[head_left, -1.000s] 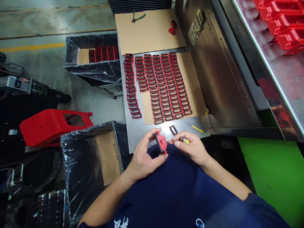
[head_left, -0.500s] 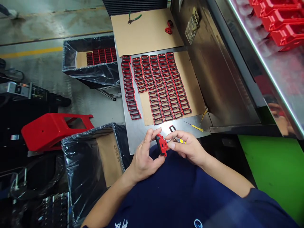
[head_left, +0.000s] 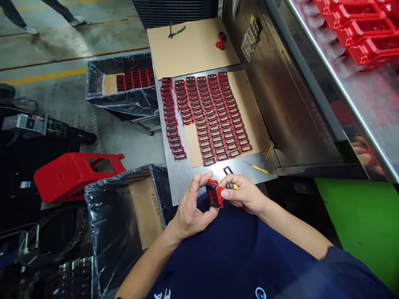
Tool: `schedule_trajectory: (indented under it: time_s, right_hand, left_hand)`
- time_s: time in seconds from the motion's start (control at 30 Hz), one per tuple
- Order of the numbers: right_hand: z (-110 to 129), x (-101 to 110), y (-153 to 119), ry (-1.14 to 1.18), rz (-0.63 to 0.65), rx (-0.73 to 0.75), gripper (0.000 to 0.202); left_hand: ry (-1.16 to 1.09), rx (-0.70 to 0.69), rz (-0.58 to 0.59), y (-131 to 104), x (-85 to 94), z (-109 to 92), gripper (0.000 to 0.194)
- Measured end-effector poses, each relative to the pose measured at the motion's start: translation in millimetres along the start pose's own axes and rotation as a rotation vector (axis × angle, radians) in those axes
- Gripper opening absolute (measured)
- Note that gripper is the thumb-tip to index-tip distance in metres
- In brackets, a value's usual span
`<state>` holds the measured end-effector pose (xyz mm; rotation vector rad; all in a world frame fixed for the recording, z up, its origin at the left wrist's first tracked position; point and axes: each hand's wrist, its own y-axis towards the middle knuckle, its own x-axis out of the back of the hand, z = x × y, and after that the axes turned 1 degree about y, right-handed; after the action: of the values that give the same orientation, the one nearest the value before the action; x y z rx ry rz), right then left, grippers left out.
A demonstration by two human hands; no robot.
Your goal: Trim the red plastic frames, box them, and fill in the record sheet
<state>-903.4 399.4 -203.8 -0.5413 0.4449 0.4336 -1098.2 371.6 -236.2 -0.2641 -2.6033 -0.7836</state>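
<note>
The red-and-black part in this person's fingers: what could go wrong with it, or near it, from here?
The red-and-black part is held in the left grip, in front of the navy shirt, so a slip could drop it.

The right grip, at the part's side, also holds a yellow-and-metal item, which might scrape it or fall.

A loose dark frame lies on the metal table just beyond the right grip; a nudge could shift it.

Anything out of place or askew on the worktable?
One loose frame lies askew on the metal tabletop beyond the right hand, apart from the columns of frames. The second column from the left also stops short of its neighbours. I see no spill or damage.
</note>
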Motion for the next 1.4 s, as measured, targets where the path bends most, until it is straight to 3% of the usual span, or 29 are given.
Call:
schedule_trajectory:
  time_s: [0.17, 0.3, 0.4, 0.57, 0.67, 0.8, 1.03, 1.4]
  right_hand:
    - [-9, 10, 4, 0.029, 0.022, -0.047, 0.045]
    - [-7, 7, -2, -0.177, -0.096, 0.099, 0.049]
    - [-5, 4, -7, -0.357, -0.170, 0.205, 0.044]
    - [-7, 10, -6, -0.359, -0.126, 0.255, 0.037]
    - [-12, 14, -2, -0.239, -0.089, 0.173, 0.040]
    - [-18, 16, 2, -0.073, -0.033, -0.005, 0.047]
    - [-19, 14, 4, 0.038, 0.043, -0.112, 0.047]
    - [-18, 16, 6, 0.048, 0.118, -0.185, 0.052]
  left_hand:
    - [0.063, -0.120, -0.024, 2, 0.5, 2, 0.102]
    - [0.191, -0.233, -0.029, 4, 3.2, 3, 0.105]
    - [0.217, -0.242, -0.004, 6, 6.1, 2, 0.109]
    - [0.169, -0.269, 0.024, 10, 6.4, 0, 0.110]
    - [0.098, -0.263, 0.020, 10, 3.4, -1, 0.109]
    - [-0.009, -0.131, 0.050, 6, -0.3, -2, 0.109]
    - [-0.067, -0.008, 0.012, 1, -3.7, -3, 0.111]
    - [0.098, -0.054, -0.021, 4, -3.1, -5, 0.107]
